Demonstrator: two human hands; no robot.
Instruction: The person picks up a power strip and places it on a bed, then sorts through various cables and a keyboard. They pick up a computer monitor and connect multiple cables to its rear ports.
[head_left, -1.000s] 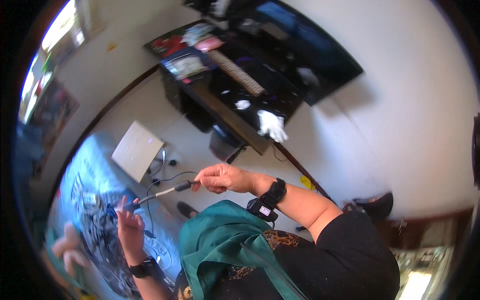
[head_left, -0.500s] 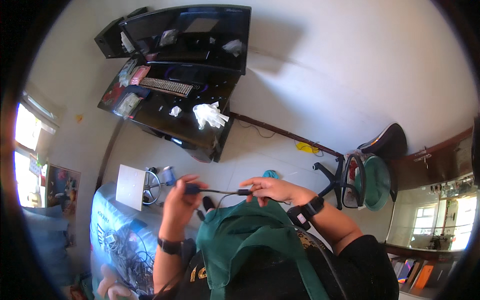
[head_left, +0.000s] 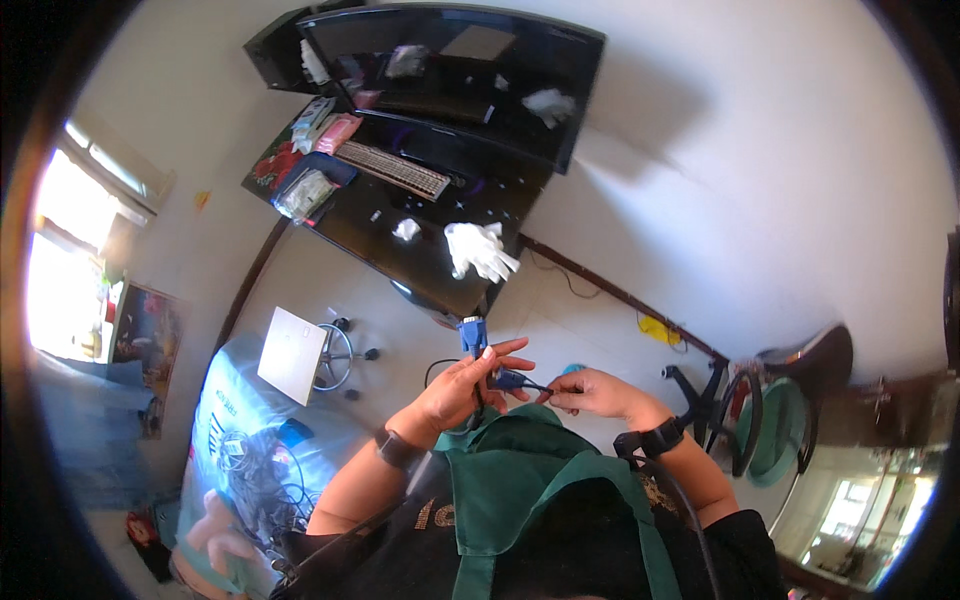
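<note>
In front of my green apron, my left hand (head_left: 452, 392) grips a dark video cable with blue plugs. One blue plug (head_left: 472, 335) stands upright above the thumb, its metal end up. A second blue plug (head_left: 508, 379) lies by the fingers of the same hand, which are partly spread. From that plug the cable (head_left: 538, 387) runs right to my right hand (head_left: 598, 393), which pinches it between thumb and fingers. Part of the cable hangs behind my left hand and is hidden there.
Ahead stands a black desk (head_left: 400, 245) with a monitor (head_left: 450, 85), keyboard (head_left: 393, 170) and white gloves (head_left: 480, 250). A stool with a white board (head_left: 293, 355) is left, near tangled cables (head_left: 250, 470) on a blue cover. A chair (head_left: 735, 420) and green basin (head_left: 775, 435) are right.
The plugs were apart, with the cable stretched between my hands; now both are at my left hand. My right hand has slid onto the cable. The view has turned, shifting the room rightward.
</note>
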